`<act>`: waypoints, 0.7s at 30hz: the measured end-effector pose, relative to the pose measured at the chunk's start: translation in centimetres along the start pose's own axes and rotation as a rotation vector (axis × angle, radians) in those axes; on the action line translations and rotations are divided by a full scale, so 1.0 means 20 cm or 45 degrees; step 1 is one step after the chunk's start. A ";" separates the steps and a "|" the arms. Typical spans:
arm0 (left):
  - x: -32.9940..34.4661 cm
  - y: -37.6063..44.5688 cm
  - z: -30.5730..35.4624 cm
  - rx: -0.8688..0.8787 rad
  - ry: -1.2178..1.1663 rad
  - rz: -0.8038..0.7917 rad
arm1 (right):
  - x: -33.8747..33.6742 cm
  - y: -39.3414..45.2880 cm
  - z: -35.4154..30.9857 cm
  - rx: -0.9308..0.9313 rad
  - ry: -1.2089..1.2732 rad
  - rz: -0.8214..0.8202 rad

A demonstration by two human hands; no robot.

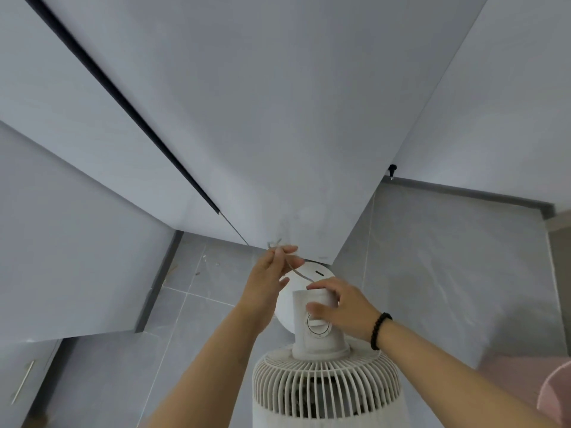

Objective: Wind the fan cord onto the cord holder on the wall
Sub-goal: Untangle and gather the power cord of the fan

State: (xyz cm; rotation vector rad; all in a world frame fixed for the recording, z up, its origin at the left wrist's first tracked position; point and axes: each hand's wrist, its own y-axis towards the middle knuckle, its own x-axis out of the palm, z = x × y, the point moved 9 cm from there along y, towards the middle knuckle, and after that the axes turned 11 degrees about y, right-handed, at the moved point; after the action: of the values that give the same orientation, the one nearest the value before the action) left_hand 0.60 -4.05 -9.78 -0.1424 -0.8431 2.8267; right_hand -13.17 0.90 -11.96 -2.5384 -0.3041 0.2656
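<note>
Left hand (pixel 272 274) pinches the fan cord (pixel 293 268) near the wall (pixel 247 134); right hand (pixel 343 307), fingers curled, steadies the fan (pixel 321 381). Risk: a tug on the cord may tip the fan.

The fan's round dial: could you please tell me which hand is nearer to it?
Right. The right hand grips the fan's neck, thumb just above the dial. The left hand is up-left, pinching the cord.
</note>
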 end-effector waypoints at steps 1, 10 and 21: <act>0.01 -0.04 0.03 0.035 0.099 -0.016 | 0.00 0.00 0.00 0.020 -0.013 -0.016; 0.07 -0.24 -0.01 0.271 0.639 -0.072 | -0.09 0.03 -0.18 0.185 0.297 0.234; 0.01 -0.30 -0.01 0.327 0.734 0.042 | -0.02 0.05 -0.32 0.148 0.402 0.273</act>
State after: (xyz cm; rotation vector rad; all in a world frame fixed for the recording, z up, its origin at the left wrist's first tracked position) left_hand 1.43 1.01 -6.73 -0.8807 -0.3498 2.6551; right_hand -11.75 -3.25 -7.28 -2.4495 0.1027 -0.0386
